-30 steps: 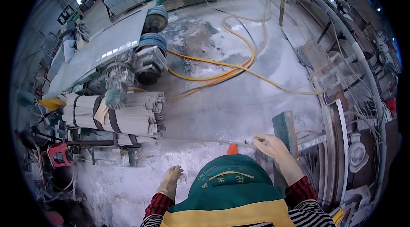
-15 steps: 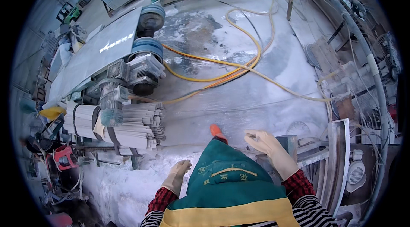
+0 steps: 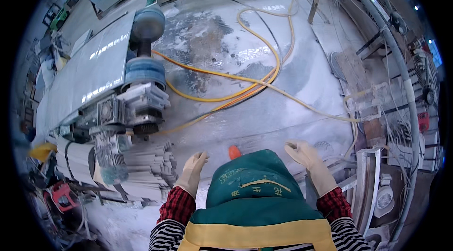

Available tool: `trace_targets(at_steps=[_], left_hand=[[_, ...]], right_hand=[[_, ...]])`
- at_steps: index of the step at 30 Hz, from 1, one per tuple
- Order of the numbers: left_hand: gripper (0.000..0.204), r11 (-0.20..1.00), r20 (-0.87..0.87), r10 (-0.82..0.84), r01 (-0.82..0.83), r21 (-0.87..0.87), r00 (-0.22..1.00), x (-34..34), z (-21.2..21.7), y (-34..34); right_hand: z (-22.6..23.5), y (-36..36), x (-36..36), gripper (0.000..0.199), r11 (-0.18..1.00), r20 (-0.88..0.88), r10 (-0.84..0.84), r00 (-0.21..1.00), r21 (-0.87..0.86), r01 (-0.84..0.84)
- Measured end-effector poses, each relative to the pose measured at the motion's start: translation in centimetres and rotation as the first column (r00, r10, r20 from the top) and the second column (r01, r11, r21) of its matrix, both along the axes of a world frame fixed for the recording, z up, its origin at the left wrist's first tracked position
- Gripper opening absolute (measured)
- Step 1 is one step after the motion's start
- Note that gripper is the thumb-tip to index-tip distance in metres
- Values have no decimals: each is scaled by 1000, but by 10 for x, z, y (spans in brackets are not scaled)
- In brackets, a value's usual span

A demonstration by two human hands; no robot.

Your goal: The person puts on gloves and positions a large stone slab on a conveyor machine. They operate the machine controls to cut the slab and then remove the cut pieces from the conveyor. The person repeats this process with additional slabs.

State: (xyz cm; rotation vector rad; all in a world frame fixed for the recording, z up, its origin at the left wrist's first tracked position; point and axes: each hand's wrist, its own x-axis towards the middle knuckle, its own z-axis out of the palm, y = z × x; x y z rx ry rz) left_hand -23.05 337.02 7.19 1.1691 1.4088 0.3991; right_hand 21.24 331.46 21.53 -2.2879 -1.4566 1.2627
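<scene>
My left hand (image 3: 192,171), in a cream rubber glove, hangs beside the green apron (image 3: 257,199) with loosely bent fingers and nothing in it. My right hand (image 3: 306,160), gloved alike, is held out on the apron's other side, its fingers apart and bare of any object. Nearest to the left hand is a strapped bundle of pale strips (image 3: 146,166) with ragged ends. Close to the right hand stands a grey metal frame (image 3: 367,175). The orange tip of a boot (image 3: 234,152) shows beyond the apron.
On the left stands a machine with blue wheels (image 3: 144,72), motors (image 3: 111,152) and a large pale slab (image 3: 96,64). Yellow and orange hoses (image 3: 226,77) cross the wet, white-stained floor (image 3: 207,123). A long pipe (image 3: 403,74) runs along the right, near loose cables and a fan.
The boot tip and floor hoses sit differently in view, and the machine has shifted left and down. My left hand has risen; my right has moved slightly right.
</scene>
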Motion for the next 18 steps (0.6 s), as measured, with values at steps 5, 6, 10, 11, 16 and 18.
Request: trace_targets(at_steps=[5,6,10,11,16,18], left_hand=[[52,975,38,88,-78,-206,995,10,-36,46],[52,970,24,106,-98,-223,994,16,-29,48],[52,959,-21,137,-138,-249,990,27,-14,35],[52,962,-34,126,-131,-239,991,22,-14,25],[60,941,-193,25,-88,-327,981,-5,-35,-10],[61,924,-228,44,-126,-360,973,-1,-25,-1]], right_hand=[[8,29,-13,50,999,8,7,1000,-35,-7],[-2,31,-10,49,998,14,48,999,-49,-48],[-33,46,13,48,997,-56,66,996,-43,-68],[-33,55,14,47,997,-57,65,996,-29,-66],[-40,85,41,46,997,-54,48,997,62,-44],[-44,84,58,46,996,-29,53,998,78,-51]])
